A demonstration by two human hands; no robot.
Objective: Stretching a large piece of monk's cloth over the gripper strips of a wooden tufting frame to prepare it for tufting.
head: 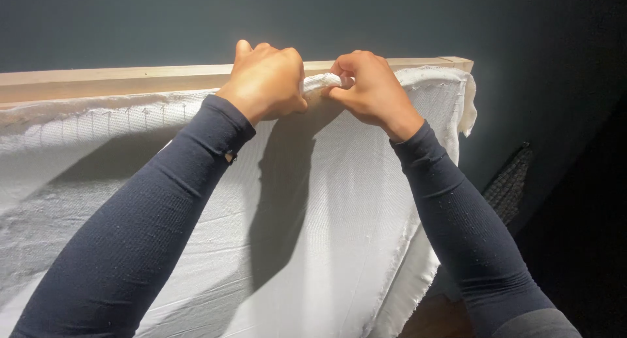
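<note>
I am gripping a bunched fold of white cloth (324,81) with both hands, right at the top edge of a wooden frame (130,77). My left hand (269,80) is curled into a fist over the frame's top rail, fingers wrapped over the far side, clamping the cloth against the wood. My right hand (369,86) is sitting just beside it on the right, thumb and fingers pinching the rolled edge of the cloth. The two hands are almost touching, with only the short twisted bit of cloth showing between them.

The cloth is hanging down from the rail toward me, covering most of the frame's face, with creases running across it and a frayed edge trailing down on the right. A row of small staples (130,116) is running along the cloth just below the rail on the left. The frame's right corner (457,64) is poking out past the cloth. A dark wall (326,18) is standing behind everything. Both my forearms are in dark sleeves (150,227).
</note>
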